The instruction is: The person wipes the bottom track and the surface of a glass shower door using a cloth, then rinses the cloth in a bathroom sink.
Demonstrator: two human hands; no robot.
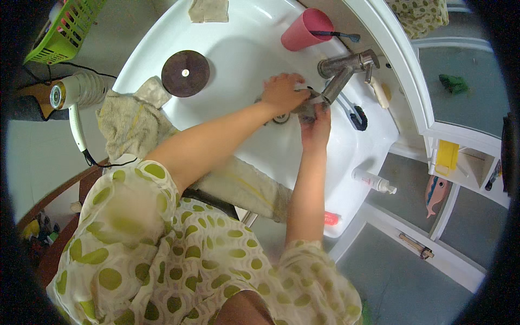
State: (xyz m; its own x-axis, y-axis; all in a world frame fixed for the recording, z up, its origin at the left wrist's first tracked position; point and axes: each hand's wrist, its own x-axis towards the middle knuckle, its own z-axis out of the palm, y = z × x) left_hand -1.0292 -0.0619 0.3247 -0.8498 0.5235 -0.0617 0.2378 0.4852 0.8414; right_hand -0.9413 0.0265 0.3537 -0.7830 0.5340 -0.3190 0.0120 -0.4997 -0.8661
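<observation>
Both hands are under the chrome faucet [341, 79], inside the white washbasin [260, 154]. My left hand [284, 94] lies palm down over a small grey item [305, 106], its fingers bent onto it. From below, my right hand [316, 128] grips the same item just under the spout. Blur and my fingers hide much of the item, so its kind cannot be told. Close beneath the hands is the metal drain [281, 118]. A round dark brown disc [185, 77] with a pale centre rests on the basin's left side.
A pink cup [302, 32] with a toothbrush lies tipped on the rim; a black-bristled brush [358, 118] and a white pump bottle [371, 180] lie right. A towel [243, 185] drapes the front edge. At left are a hair dryer [75, 109] and a green basket [65, 34].
</observation>
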